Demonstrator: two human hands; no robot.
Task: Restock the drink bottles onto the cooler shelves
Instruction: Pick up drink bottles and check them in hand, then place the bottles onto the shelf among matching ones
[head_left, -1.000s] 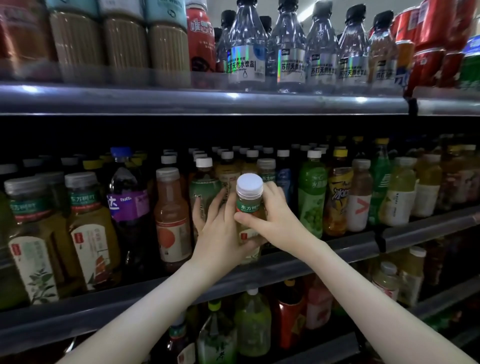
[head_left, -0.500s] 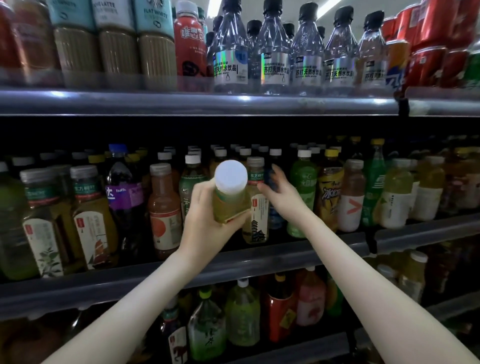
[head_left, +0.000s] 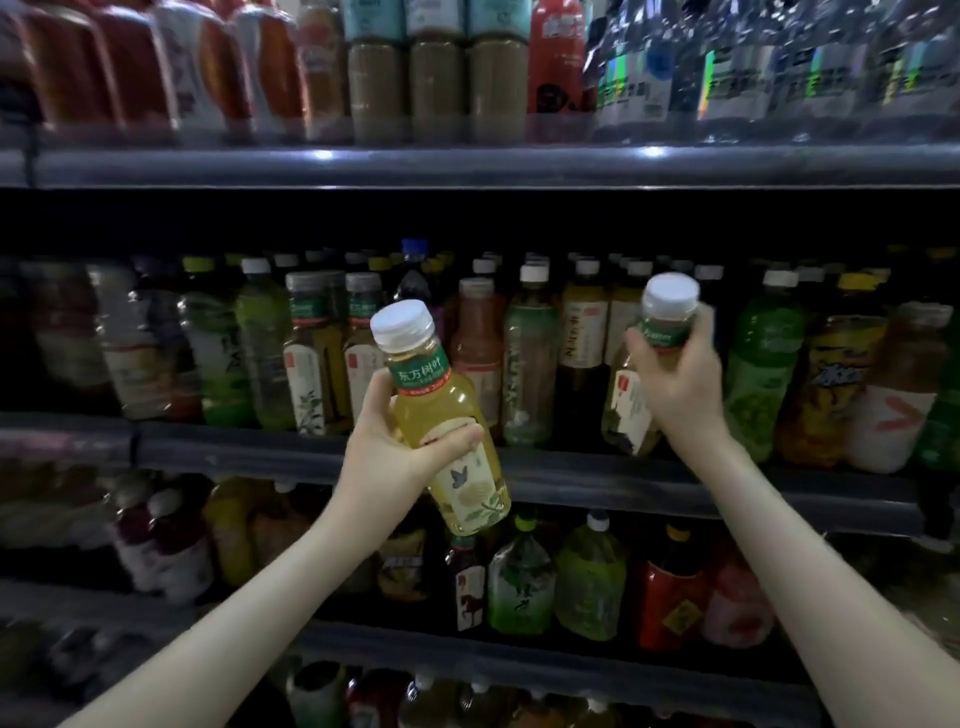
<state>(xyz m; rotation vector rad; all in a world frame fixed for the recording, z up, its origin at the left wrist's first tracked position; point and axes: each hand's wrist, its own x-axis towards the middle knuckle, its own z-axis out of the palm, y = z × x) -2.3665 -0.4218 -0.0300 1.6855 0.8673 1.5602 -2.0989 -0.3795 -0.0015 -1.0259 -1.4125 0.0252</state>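
My left hand (head_left: 392, 457) grips a pale yellow tea bottle (head_left: 441, 415) with a white cap and green neck band. It is tilted, in front of the middle shelf edge (head_left: 260, 452). My right hand (head_left: 675, 384) grips a second tea bottle (head_left: 641, 374) just below its white cap, holding it at the front of the middle shelf. Matching tea bottles (head_left: 311, 358) stand on that shelf to the left.
The middle shelf is packed with bottles in rows, green ones (head_left: 758, 374) to the right. The top shelf (head_left: 467, 163) carries cans and clear water bottles (head_left: 727, 67). Below, a lower shelf holds green and red bottles (head_left: 670, 597).
The view has swung left. My left hand has drawn its bottle back and down, off the shelf. My right hand has taken hold of a second bottle from the shelf.
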